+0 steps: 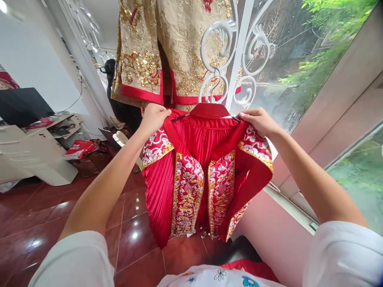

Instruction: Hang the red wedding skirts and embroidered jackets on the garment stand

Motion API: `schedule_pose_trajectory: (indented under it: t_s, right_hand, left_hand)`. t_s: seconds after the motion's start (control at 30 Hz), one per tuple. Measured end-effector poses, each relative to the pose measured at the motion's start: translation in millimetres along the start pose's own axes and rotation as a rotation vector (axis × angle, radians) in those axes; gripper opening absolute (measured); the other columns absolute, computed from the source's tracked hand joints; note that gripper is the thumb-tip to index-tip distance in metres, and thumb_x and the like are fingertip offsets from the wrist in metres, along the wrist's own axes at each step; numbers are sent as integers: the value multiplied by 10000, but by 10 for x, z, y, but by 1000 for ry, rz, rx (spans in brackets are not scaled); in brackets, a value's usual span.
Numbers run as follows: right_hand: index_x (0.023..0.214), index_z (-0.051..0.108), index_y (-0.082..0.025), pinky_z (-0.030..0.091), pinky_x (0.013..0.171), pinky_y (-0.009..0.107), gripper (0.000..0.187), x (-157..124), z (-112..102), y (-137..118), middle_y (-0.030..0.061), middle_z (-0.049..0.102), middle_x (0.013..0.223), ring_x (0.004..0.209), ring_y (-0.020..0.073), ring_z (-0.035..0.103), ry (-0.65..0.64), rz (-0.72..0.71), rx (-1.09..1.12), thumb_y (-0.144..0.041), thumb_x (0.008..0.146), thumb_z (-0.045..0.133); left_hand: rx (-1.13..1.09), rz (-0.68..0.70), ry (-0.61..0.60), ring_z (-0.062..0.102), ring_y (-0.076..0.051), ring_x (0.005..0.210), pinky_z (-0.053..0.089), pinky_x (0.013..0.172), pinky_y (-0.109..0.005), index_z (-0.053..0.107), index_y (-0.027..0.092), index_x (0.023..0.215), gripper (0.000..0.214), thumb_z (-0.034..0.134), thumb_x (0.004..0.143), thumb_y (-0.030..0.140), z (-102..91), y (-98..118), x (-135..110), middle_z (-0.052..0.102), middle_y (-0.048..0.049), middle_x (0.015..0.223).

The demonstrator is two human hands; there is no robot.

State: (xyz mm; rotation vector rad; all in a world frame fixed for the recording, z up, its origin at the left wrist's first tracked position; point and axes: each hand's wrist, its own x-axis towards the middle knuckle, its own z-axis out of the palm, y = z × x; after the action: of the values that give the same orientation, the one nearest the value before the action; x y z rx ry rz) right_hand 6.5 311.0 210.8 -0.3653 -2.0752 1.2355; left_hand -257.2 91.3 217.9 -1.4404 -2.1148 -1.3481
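Observation:
A red pleated skirt (158, 191) with gold and silver embroidered panels hangs in front of me from a hanger (211, 110). The hanger's metal hook meets a white scrollwork rack (220, 40). My left hand (154, 119) pinches the skirt's waistband at its left end, thumb and fingers pressed together. At the opposite end my right hand (260, 122) grips the same waistband beside a black hanger clip. Between both hands the waistband is spread wide, and its pleated inside shows.
A gold-embroidered garment (185, 52) with red hems hangs behind the skirt. To the left stand a cream desk (38, 147), a dark monitor (25, 105) and a red box (80, 148). Windows (299, 52) line the right side, above a pale ledge (278, 235). The floor (98, 247) is glossy reddish tile.

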Motion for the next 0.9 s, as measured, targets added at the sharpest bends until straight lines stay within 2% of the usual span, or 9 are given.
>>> schedule_pose_trajectory:
  t_s: [0.13,0.23,0.33,0.4,0.47,0.57,0.7,0.8,0.9]
  right_hand:
    - [681,565,-153,450,535,264,250,19,75,-34,-8,499,523,512,102,502,116,70,12,-301,874,509]
    - [609,489,-169,413,528,269,347,27,72,-55,-31,395,480,463,87,399,62,39,-292,-333,913,453]
    - [671,520,-161,405,581,301,345,-73,91,-61,-8,423,527,528,120,423,54,-81,-628,-369,926,414]
    - [833,573,-147,414,664,340,264,-242,181,-61,48,543,680,676,176,500,168,-231,-799,-359,909,434]
    - [958,581,-147,400,751,378,218,-458,349,-46,99,601,870,839,224,520,333,-380,-963,-306,891,447]
    - [869,601,-168,373,767,362,228,-708,685,54,90,617,862,841,212,511,225,-528,-1167,-212,898,379]
    - [826,612,-138,352,797,377,197,-728,1012,344,98,610,831,814,224,493,-88,-473,-1403,-181,874,426]
    - [997,606,-58,313,891,425,230,-689,1059,542,159,595,968,933,273,470,-66,-422,-1559,-110,835,452]
    - [889,624,-76,312,878,433,206,-803,1020,578,145,594,867,929,278,466,-113,-390,-1583,-50,812,435]
  left_hand:
    - [12,-150,-233,327,-82,478,306,552,-258,499,151,525,277,531,787,237,9,53,125,341,44,441]
    - [46,-247,-497,430,-97,512,383,632,-304,532,103,580,263,464,813,202,24,116,186,425,21,472]
    - [169,-77,-200,515,-144,634,415,728,-347,572,114,650,262,446,842,241,89,163,7,535,-25,582]
    - [313,118,167,548,-199,779,409,821,-394,608,150,754,242,453,857,305,185,207,-295,606,-60,719]
    - [491,271,309,548,-239,867,380,883,-446,624,156,844,246,447,863,325,340,259,-669,629,-85,814]
    - [703,416,-45,563,-232,833,381,901,-434,647,151,842,255,444,864,302,660,306,-1109,645,-86,816]
    - [1060,275,-391,579,-284,961,305,989,-453,677,95,974,259,523,801,210,990,280,-1194,673,-154,929]
    - [1172,156,-607,605,-292,898,340,912,-438,683,73,948,238,545,763,131,1003,248,-1102,687,-170,875]
    - [1009,232,-673,594,-287,850,374,847,-418,672,97,805,142,597,746,203,857,237,-1155,675,-157,838]
